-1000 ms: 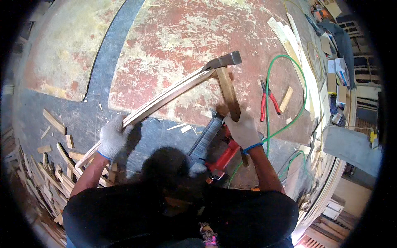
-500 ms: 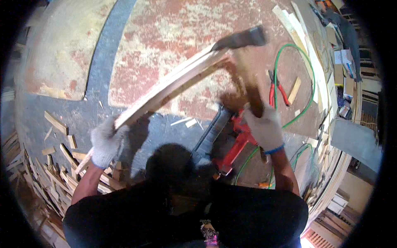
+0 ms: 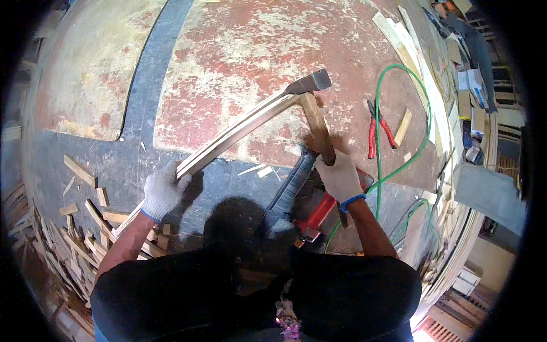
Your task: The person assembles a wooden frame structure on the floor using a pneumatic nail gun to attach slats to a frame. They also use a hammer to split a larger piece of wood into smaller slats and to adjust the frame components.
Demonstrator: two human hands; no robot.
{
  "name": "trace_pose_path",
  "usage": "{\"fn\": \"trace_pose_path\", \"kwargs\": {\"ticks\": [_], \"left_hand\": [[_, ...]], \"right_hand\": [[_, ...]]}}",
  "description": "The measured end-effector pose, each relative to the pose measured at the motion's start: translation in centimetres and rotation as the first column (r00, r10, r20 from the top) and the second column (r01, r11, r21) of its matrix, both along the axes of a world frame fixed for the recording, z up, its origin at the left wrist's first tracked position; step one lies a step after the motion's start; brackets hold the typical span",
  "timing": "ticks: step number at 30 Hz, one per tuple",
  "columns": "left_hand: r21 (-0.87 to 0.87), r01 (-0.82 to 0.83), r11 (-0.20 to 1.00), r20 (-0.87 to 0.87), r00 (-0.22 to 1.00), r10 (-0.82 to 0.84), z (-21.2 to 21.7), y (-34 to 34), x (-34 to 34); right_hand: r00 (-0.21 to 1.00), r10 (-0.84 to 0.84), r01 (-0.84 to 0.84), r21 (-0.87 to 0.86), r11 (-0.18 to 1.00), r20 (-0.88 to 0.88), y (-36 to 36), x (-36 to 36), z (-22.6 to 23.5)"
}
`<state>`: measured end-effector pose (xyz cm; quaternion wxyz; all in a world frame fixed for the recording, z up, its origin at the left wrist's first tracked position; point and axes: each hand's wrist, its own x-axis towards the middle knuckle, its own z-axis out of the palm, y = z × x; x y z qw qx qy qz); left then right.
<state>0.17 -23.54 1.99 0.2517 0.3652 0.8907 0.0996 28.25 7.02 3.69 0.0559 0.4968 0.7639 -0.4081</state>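
My left hand [image 3: 164, 192], in a whitish work glove, is closed round the near part of a long pale wood strip [image 3: 239, 126] that slants up to the right. A hammer [image 3: 317, 117] with a dark steel head and wooden handle is gripped by my gloved right hand [image 3: 341, 176] near the handle's lower end. The hammer head lies against the far end of the strip; whether they touch cannot be told for certain. Beneath and beside my right hand is a red and black nail gun [image 3: 320, 215], partly covered by the hand.
Red-handled pliers [image 3: 380, 132] and a short wood piece [image 3: 403, 128] lie on the worn red board [image 3: 239, 51], by a looped green hose [image 3: 431, 108]. Wood offcuts [image 3: 80, 169] are scattered at the left. Long pale strips [image 3: 407, 51] and boxes [image 3: 473, 85] line the right.
The hammer head has come down and left, with my right hand moving slightly left and down. My left hand and the strip have shifted a little to the right.
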Motion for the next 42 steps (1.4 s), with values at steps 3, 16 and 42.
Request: {"fn": "trace_pose_path", "kwargs": {"ticks": [3, 16, 42], "left_hand": [[-0.002, 0.016, 1.000, -0.002, 1.000, -0.016, -0.3, -0.2, 0.0], [0.081, -0.008, 0.997, -0.028, 1.000, 0.010, -0.3, -0.4, 0.8], [0.374, 0.278, 0.885, -0.011, 0.955, -0.295, -0.1, -0.8, 0.4]], "right_hand": [[1.000, -0.007, 0.008, 0.023, 1.000, -0.024, -0.7, 0.2, -0.8], [0.936, -0.320, 0.285, -0.220, 0.933, -0.146, -7.8, -1.7, -3.9], [0.984, -0.143, 0.093, -0.367, 0.926, -0.110, -4.7, -0.9, -4.5]]}}
